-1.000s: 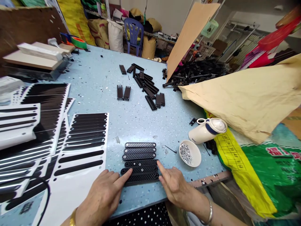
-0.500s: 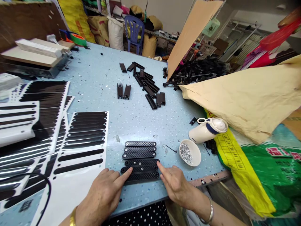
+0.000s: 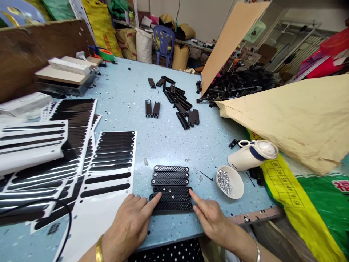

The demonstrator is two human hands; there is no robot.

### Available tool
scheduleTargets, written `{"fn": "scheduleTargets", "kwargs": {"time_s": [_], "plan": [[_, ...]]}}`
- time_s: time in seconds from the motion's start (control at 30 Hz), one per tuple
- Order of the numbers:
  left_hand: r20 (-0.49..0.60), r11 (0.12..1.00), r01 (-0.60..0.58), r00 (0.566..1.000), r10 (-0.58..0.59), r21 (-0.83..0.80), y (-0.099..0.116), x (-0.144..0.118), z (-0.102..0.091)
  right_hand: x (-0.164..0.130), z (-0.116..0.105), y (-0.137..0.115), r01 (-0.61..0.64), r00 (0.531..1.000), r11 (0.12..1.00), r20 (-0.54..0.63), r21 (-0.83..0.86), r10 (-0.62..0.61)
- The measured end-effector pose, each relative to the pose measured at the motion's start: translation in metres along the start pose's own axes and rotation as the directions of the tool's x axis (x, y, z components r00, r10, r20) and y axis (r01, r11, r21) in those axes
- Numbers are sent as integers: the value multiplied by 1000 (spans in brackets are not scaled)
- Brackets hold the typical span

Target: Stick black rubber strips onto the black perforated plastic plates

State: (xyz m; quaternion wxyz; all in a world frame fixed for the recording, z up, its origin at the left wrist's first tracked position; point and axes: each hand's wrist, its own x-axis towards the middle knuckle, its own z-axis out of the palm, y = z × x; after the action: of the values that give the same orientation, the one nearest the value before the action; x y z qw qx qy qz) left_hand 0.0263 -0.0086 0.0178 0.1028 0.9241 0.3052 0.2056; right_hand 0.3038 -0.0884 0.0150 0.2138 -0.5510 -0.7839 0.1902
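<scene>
Fingertips of left hand [image 3: 128,227] and right hand [image 3: 211,218] press black grille strips [image 3: 171,189] (six, seemingly), neither grip closed.

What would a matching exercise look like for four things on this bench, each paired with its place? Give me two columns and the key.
Things:
1. small white bowl
2. white jug
3. sticker sheet
4. left hand

Places:
A. lying on its side by the yellow sack
B. left of the row of black strips
C. forefinger on the left end of the nearest strips
D. right of the row, holding small shiny pieces

Pairs: 1-D, 2-A, 3-B, 4-C
</scene>
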Motion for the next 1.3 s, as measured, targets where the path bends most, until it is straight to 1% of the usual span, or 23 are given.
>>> {"fn": "scheduleTargets", "kwargs": {"time_s": [0.1,0.23,0.3,0.5,0.73,1.0,1.2,1.3], "plan": [[-42,999,38,998,-38,-6,1,-1,3,0,2,2,26,1000,1000,-7,-6,-26],[-99,995,89,991,-93,-43,-1,-1,4,0,3,2,30,1000,999,-9,11,-30],[-85,996,81,993,-84,-39,-2,-2,3,0,3,2,27,1000,999,-10,22,-27],[14,999,5,1000,-6,46,-1,1,-1,1,4,3,33,999,999,-13,20,-33],[46,989,5,999,-12,145,-11,6,-10,0,4,4,58,998,998,-30,22,-57],[93,974,-68,994,49,214,-11,6,-11,0,5,4,74,997,997,-41,17,-73],[127,950,-100,990,65,297,-24,9,-24,1,5,3,87,995,996,-47,20,-86],[141,954,-102,988,64,283,-28,9,-26,1,5,4,89,995,996,-57,20,-87]]}}
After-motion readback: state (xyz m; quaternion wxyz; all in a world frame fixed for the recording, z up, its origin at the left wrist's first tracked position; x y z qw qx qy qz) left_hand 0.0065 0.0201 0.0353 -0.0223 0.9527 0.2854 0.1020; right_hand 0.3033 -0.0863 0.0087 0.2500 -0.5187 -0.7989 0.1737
